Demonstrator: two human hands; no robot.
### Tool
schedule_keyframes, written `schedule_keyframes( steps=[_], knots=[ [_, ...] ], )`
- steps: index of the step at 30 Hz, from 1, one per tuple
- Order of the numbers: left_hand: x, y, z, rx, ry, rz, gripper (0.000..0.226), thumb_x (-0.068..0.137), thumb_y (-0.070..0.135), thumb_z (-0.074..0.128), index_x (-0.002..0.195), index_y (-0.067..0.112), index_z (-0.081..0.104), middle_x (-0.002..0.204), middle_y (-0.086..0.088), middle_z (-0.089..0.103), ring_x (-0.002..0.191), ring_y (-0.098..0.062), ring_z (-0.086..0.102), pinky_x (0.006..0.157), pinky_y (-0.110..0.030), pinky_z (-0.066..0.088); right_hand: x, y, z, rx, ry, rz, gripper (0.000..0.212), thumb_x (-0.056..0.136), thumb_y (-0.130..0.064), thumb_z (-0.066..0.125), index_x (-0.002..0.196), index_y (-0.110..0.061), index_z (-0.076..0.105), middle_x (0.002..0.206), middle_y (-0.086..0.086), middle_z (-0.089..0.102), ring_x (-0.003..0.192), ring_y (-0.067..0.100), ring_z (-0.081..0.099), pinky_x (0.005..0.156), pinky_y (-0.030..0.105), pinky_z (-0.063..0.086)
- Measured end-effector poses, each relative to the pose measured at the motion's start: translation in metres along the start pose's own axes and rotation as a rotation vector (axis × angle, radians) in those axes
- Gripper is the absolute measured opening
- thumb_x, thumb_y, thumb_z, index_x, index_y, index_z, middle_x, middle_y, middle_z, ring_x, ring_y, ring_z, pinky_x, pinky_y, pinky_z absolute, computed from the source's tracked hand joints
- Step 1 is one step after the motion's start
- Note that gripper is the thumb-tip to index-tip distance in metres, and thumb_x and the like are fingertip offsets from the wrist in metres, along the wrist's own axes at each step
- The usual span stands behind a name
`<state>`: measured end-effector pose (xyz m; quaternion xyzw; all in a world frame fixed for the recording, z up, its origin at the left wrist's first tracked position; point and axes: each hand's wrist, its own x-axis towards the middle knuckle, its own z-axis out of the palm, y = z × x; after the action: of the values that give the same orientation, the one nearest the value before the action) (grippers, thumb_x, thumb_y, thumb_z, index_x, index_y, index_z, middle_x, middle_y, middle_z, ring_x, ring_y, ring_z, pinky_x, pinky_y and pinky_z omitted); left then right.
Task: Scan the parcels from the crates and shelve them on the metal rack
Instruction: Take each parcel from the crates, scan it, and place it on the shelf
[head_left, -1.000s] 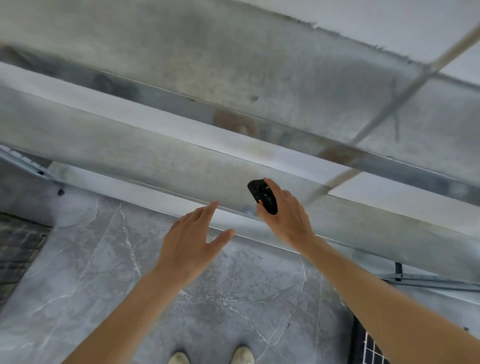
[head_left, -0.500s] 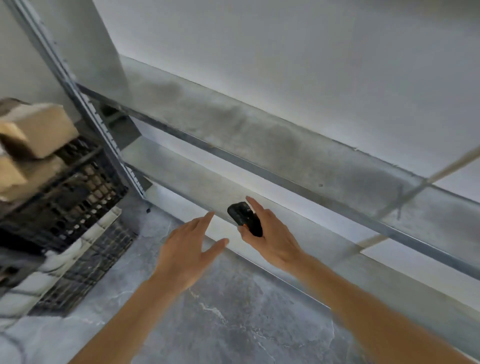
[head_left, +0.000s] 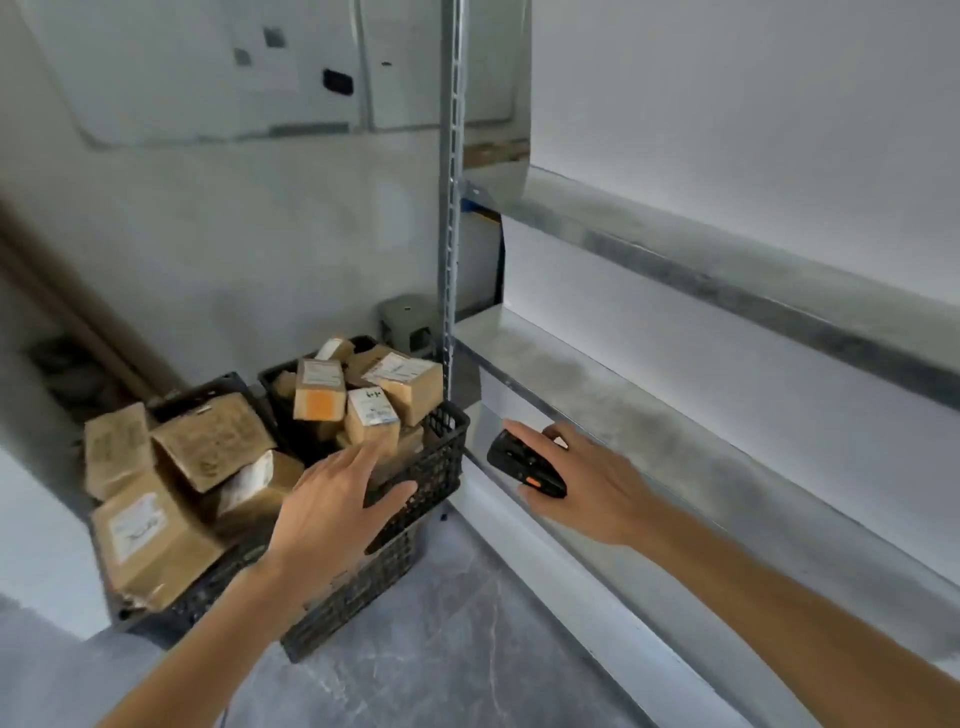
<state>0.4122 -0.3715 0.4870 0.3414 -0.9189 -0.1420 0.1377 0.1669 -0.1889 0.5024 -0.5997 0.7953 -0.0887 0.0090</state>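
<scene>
Cardboard parcels (head_left: 319, 397) crowd both crates (head_left: 441, 462), rack shelves (head_left: 675, 415) bare: hardly begun. Left hand (head_left: 337, 499) spread, reaching in; right hand (head_left: 587, 483) grips the scanner (head_left: 524, 462).

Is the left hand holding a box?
No, the left hand is open with straight fingers, reaching over the crate toward the boxes and gripping none, while the right hand holds the scanner.
</scene>
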Motion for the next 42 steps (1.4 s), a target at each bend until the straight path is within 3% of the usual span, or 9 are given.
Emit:
schedule_keyframes(
  steps=[3, 7, 10, 14, 20, 25, 30, 34, 42],
  knots=[
    [-0.012, -0.033, -0.066, 0.015, 0.064, -0.071, 0.074, 0.095, 0.069, 0.045, 0.157, 0.033, 0.029, 0.15, 0.009, 0.051, 0.127, -0.015, 0.057, 0.093, -0.034, 0.053, 0.032, -0.043, -0.042, -0.048, 0.021, -0.09, 0.074, 0.098, -0.057, 0.051, 0.159, -0.052, 0.007, 0.133, -0.007, 0.041, 0.098, 0.013, 0.056, 0.07, 0.022, 0.047],
    [-0.024, -0.064, -0.129, 0.001, 0.149, -0.127, 0.076, 0.095, 0.069, 0.046, 0.159, 0.034, 0.026, 0.155, 0.008, 0.047, 0.139, -0.017, 0.048, 0.104, -0.037, 0.05, 0.062, -0.09, -0.082, -0.088, 0.031, -0.143, 0.084, 0.096, -0.065, 0.045, 0.162, -0.041, -0.001, 0.136, -0.005, 0.039, 0.106, 0.016, 0.055, 0.077, 0.034, 0.056],
    [-0.024, -0.082, -0.159, 0.004, 0.183, -0.158, 0.077, 0.094, 0.071, 0.045, 0.159, 0.035, 0.026, 0.155, 0.008, 0.047, 0.14, -0.017, 0.047, 0.106, -0.038, 0.048, 0.082, -0.114, -0.1, -0.116, 0.053, -0.153, 0.091, 0.096, -0.065, 0.048, 0.164, -0.021, 0.007, 0.147, -0.002, 0.035, 0.12, 0.019, 0.053, 0.085, 0.035, 0.055],
    [-0.011, -0.097, -0.182, 0.053, 0.207, -0.165, 0.074, 0.095, 0.068, 0.043, 0.159, 0.034, 0.026, 0.153, 0.007, 0.049, 0.138, -0.018, 0.048, 0.106, -0.038, 0.046, 0.114, -0.126, -0.111, -0.128, 0.054, -0.187, 0.089, 0.092, -0.065, 0.054, 0.161, -0.019, 0.019, 0.146, -0.003, 0.034, 0.118, 0.016, 0.053, 0.086, 0.033, 0.055],
    [0.033, -0.111, -0.187, 0.105, 0.225, -0.172, 0.075, 0.095, 0.069, 0.041, 0.159, 0.032, 0.026, 0.154, 0.008, 0.047, 0.143, -0.016, 0.043, 0.114, -0.036, 0.038, 0.173, -0.115, -0.107, -0.161, 0.079, -0.241, 0.093, 0.076, -0.077, 0.03, 0.153, -0.025, 0.027, 0.139, -0.004, 0.048, 0.116, 0.016, 0.052, 0.088, 0.035, 0.054],
    [0.089, -0.119, -0.175, 0.121, 0.2, -0.195, 0.078, 0.094, 0.073, 0.038, 0.16, 0.034, 0.023, 0.156, 0.009, 0.045, 0.144, -0.015, 0.042, 0.116, -0.036, 0.036, 0.226, -0.095, -0.09, -0.157, 0.064, -0.278, 0.086, 0.09, -0.073, 0.044, 0.157, -0.027, 0.014, 0.136, -0.003, 0.046, 0.11, 0.017, 0.052, 0.086, 0.036, 0.055],
    [0.137, -0.127, -0.153, 0.119, 0.183, -0.207, 0.075, 0.097, 0.069, 0.042, 0.16, 0.032, 0.024, 0.156, 0.007, 0.046, 0.143, -0.016, 0.043, 0.115, -0.036, 0.038, 0.271, -0.075, -0.074, -0.144, 0.025, -0.292, 0.091, 0.089, -0.077, 0.033, 0.16, -0.024, 0.009, 0.133, -0.003, 0.043, 0.102, 0.015, 0.055, 0.078, 0.035, 0.057],
    [0.16, -0.142, -0.137, 0.099, 0.152, -0.226, 0.076, 0.097, 0.067, 0.043, 0.16, 0.03, 0.022, 0.157, 0.006, 0.044, 0.144, -0.017, 0.042, 0.117, -0.037, 0.037, 0.297, -0.07, -0.065, -0.143, 0.012, -0.29, 0.093, 0.083, -0.077, 0.03, 0.158, -0.025, 0.014, 0.131, -0.005, 0.045, 0.103, 0.013, 0.054, 0.079, 0.033, 0.054],
    [0.195, -0.188, -0.123, 0.104, 0.096, -0.227, 0.078, 0.096, 0.071, 0.039, 0.161, 0.032, 0.02, 0.158, 0.009, 0.042, 0.145, -0.014, 0.04, 0.116, -0.033, 0.035, 0.339, -0.081, -0.047, -0.181, -0.023, -0.312, 0.083, 0.088, -0.069, 0.05, 0.154, -0.026, 0.024, 0.128, -0.006, 0.05, 0.101, 0.013, 0.056, 0.073, 0.025, 0.047]
  ],
)
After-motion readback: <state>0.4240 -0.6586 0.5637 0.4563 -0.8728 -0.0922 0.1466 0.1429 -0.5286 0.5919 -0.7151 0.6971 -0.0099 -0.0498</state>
